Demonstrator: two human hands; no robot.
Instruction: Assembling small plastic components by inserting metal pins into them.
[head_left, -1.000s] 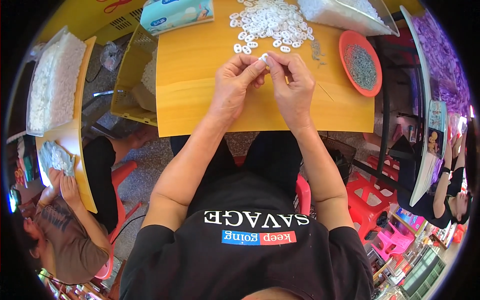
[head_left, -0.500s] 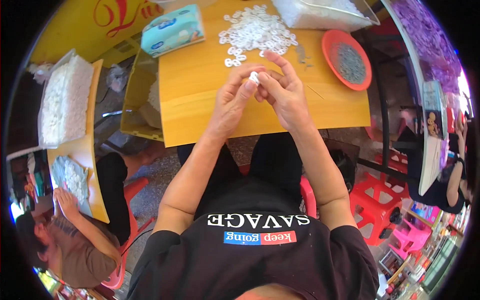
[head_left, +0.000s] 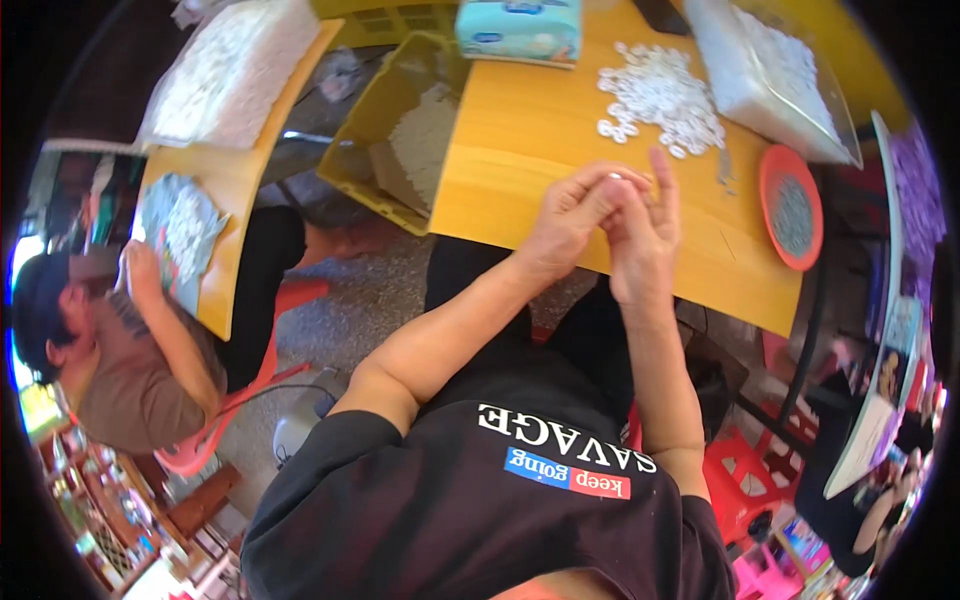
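Observation:
Above the near part of the yellow wooden table, my two hands meet fingertip to fingertip. My left hand is closed in a pinch on a small white plastic piece, of which only a sliver shows. The thumb of my right hand presses against the same spot, while one of its fingers points up and away. Beyond the hands lies a loose pile of small white plastic pieces with holes. To the right, an orange-red plate holds many small grey metal parts.
A clear bin of white pieces stands at the back right, a blue tissue pack at the back. Left of the table is a yellow crate. Another person sits at a side table further left. Red stools stand at lower right.
The view has swung left, so table and hands sit further right in the picture. My fingers have closed more tightly over the white piece, which now shows less.

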